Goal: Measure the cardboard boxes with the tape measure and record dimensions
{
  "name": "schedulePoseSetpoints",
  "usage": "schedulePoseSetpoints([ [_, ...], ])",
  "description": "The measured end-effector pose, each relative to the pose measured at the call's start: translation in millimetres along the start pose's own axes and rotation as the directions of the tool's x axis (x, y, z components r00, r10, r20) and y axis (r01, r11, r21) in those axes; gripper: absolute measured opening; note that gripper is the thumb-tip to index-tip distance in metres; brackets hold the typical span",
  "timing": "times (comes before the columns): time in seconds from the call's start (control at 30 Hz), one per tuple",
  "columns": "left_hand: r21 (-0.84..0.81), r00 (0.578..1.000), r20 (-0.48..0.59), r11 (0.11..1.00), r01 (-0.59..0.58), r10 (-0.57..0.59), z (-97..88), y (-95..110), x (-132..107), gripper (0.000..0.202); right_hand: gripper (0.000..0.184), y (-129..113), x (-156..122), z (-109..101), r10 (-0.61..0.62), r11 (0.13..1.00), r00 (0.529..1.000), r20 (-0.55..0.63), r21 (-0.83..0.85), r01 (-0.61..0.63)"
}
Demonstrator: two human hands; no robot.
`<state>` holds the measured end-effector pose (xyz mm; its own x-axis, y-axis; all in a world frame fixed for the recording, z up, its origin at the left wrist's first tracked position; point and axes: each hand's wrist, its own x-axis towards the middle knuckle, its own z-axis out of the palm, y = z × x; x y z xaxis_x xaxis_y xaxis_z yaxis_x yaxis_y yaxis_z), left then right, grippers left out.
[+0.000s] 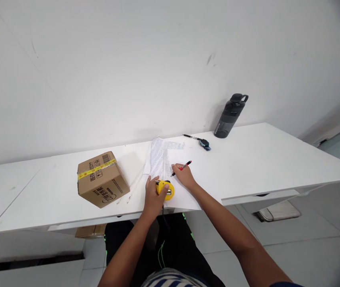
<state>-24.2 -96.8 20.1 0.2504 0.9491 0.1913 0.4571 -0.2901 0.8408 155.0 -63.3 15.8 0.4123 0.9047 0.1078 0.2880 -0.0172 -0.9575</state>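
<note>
I look down on a white table (259, 159) set along the wall. On its left part sits a cardboard box (104, 179). Right of that lie a printed paper (159, 153) and a white sheet (207, 195), both thin and limp, I'd judge, best pressed flat. Above their near part, my left hand (153, 199) is wrapped around a yellow tape measure (169, 192); I expect it hard and compact, best gripped by its casing. My right hand (184, 176) pinches a red pen (185, 165), likely light and stiff, best held near its lowered tip.
</note>
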Motion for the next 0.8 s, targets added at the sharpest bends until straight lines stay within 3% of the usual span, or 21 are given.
schedulePoseSetpoints([
  [0.17, 0.214, 0.981, -0.152, 0.964, 0.155, -0.124, 13.3, 12.8, 8.3, 0.044, 0.038, 0.5, 1.5, -0.4, -0.011, 1.0, 1.0, -0.012, 0.014, 0.011],
  [0.37, 0.309, 0.966, -0.126, 0.917, 0.254, -0.225, 21.2, 15.4, 18.6, 0.055, 0.038, 2.4, 0.6, 0.7, -0.019, 1.0, 0.999, -0.041, -0.008, 0.019],
  [0.5, 0.235, 0.936, -0.185, 0.912, 0.337, -0.299, 23.6, 10.6, 26.5, 0.067, 0.039, 0.7, 0.2, -0.5, -0.037, 0.999, 0.998, -0.049, 0.031, 0.039],
  [0.6, 0.009, 0.901, -0.219, 0.922, 0.386, -0.375, 7.5, 34.6, 22.4, 0.077, 0.042, -1.6, 0.5, -2.1, -0.013, 0.995, 0.995, -0.098, 0.094, 0.023],
  [0.67, -0.225, 0.935, -0.191, 0.941, 0.255, -0.299, -17.7, 69.7, 6.8, 0.069, 0.045, -1.3, 0.5, -3.5, 0.0, 0.994, 0.996, -0.093, 0.105, 0.01],
  [0.73, -0.5, 0.991, -0.134, 0.865, -0.046, -0.024, -52.4, 112.5, -17.1, 0.059, 0.046, 1.0, -0.1, -5.7, -0.01, 0.996, 0.996, -0.089, 0.085, 0.017],
  [0.8, -0.634, 0.95, -0.287, 0.719, -0.285, 0.124, -89.7, 149.7, -40.9, 0.048, 0.046, 4.0, -1.4, -8.6, -0.026, 0.998, 0.994, -0.107, 0.058, 0.032],
])
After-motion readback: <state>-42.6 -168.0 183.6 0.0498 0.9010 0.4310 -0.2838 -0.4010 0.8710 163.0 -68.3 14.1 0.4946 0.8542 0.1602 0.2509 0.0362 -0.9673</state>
